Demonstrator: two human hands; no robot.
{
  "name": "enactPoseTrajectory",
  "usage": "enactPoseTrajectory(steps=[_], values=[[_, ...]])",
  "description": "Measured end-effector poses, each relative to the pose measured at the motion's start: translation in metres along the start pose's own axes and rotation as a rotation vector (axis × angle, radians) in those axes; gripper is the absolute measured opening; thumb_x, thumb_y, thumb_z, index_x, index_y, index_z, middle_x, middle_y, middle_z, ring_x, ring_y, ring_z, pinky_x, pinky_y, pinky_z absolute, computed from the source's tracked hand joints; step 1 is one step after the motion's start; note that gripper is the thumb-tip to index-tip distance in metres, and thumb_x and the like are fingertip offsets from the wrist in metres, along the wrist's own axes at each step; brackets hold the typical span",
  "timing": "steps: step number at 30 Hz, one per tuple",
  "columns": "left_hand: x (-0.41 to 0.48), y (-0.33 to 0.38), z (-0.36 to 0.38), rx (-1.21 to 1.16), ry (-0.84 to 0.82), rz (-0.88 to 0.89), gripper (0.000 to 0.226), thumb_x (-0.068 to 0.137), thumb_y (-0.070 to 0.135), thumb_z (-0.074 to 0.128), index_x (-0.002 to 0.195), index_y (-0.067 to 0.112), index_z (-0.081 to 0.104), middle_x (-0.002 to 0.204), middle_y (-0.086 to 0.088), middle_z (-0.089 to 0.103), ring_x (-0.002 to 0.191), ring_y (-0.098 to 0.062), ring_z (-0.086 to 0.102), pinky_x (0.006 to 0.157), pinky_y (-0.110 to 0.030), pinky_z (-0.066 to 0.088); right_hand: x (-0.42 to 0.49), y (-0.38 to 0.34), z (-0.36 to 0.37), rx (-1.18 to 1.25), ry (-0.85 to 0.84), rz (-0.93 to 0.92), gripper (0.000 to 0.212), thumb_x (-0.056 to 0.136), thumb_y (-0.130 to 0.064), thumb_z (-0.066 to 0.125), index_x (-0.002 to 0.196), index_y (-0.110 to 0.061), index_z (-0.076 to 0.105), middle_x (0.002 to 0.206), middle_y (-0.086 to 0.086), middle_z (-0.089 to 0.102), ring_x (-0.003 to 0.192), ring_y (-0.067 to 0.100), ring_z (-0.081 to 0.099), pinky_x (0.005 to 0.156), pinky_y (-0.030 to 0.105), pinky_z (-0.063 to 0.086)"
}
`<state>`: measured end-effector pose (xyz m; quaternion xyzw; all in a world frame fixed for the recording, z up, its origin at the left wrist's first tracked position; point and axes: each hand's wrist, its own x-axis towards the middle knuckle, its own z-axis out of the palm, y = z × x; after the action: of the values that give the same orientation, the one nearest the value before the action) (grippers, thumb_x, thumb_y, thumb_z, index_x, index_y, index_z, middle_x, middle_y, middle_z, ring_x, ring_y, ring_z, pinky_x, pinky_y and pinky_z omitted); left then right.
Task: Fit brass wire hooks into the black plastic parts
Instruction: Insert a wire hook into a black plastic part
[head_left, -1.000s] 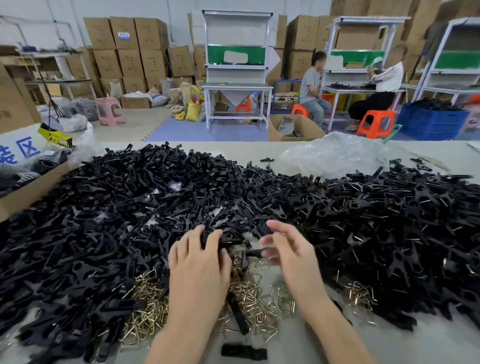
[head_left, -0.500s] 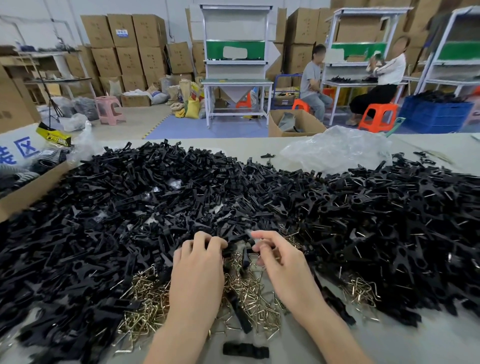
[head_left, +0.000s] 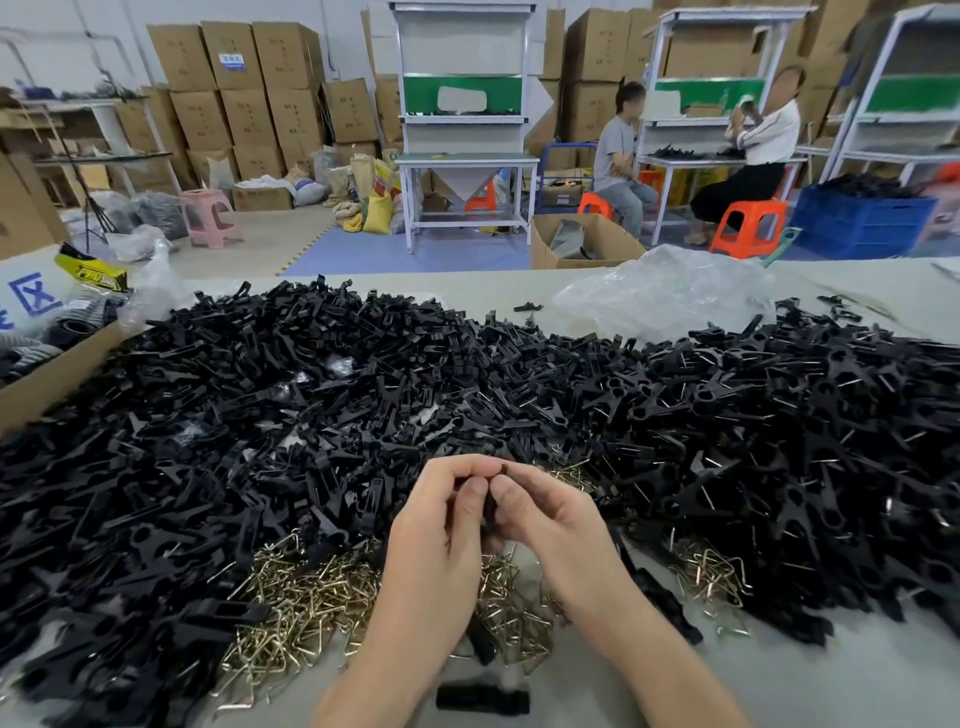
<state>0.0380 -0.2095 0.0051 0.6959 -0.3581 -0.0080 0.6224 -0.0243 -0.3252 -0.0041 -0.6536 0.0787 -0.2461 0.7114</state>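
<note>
My left hand (head_left: 441, 535) and my right hand (head_left: 550, 519) meet above the table, thumbs pressed close together. Between them they pinch a small black plastic part (head_left: 491, 506), mostly hidden by the fingers. I cannot see whether a hook is held with it. Below the hands lies a heap of brass wire hooks (head_left: 306, 608); a smaller heap of hooks (head_left: 706, 571) lies to the right. A huge pile of black plastic parts (head_left: 260, 415) covers the table on the left, and parts with wires in them (head_left: 779, 441) fill the right.
One black part (head_left: 483, 699) lies alone near the table's front edge. A crumpled clear plastic bag (head_left: 660, 296) sits at the back right. A cardboard box (head_left: 57, 374) stands at the left edge. Two people sit at workbenches beyond the table.
Both hands rose from the hook heap and came together, now pinching a black part between their fingertips. A second ago they lay spread over the pile.
</note>
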Motion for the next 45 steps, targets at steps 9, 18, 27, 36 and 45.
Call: enactPoseTrajectory(steps=[9,18,27,36,45], values=[[0.004,0.001,-0.007,0.002,0.154,-0.067,0.032,0.092,0.051,0.048,0.122,0.064,0.049,0.107,0.023,0.068,0.082,-0.01,0.067,0.07,-0.04,0.059,0.009,0.002,-0.015,0.398,0.181,0.111,0.033,0.088,-0.023,0.061,0.12,-0.015,0.068,0.105,0.009,0.076,0.092,0.026,0.074,0.075,0.04,0.062],[0.009,-0.001,-0.008,-0.317,0.048,-0.217,0.04,0.098,0.006,0.059,0.121,0.039,0.061,0.108,0.009,0.075,0.095,-0.015,0.074,0.081,-0.016,0.055,0.008,0.008,-0.012,0.408,0.17,0.176,0.037,0.093,0.003,0.059,0.124,-0.016,0.067,0.098,0.006,0.076,0.095,0.027,0.075,0.076,0.036,0.062],[0.009,-0.001,-0.006,-0.3,0.018,-0.227,0.026,0.096,0.009,0.063,0.102,0.034,0.069,0.101,0.008,0.076,0.096,-0.011,0.073,0.084,-0.018,0.055,0.008,-0.001,-0.012,0.303,0.16,0.16,0.038,0.08,-0.014,0.07,0.119,-0.017,0.071,0.115,0.009,0.075,0.102,0.024,0.073,0.082,0.032,0.061],[0.009,0.002,-0.006,-0.298,-0.01,-0.252,0.025,0.092,0.007,0.069,0.108,0.026,0.067,0.099,0.015,0.075,0.095,0.002,0.069,0.075,-0.006,0.05,0.005,-0.003,-0.009,0.302,0.112,0.151,0.034,0.074,-0.017,0.077,0.107,-0.022,0.079,0.104,0.009,0.076,0.101,0.025,0.074,0.08,0.027,0.06],[0.008,0.003,-0.005,-0.292,0.026,-0.25,0.023,0.09,0.008,0.071,0.105,0.025,0.067,0.092,0.016,0.073,0.084,0.004,0.067,0.072,-0.007,0.049,0.003,-0.006,-0.009,0.315,0.097,0.138,0.032,0.075,-0.016,0.077,0.106,-0.022,0.079,0.097,0.006,0.076,0.1,0.022,0.074,0.081,0.027,0.06]])
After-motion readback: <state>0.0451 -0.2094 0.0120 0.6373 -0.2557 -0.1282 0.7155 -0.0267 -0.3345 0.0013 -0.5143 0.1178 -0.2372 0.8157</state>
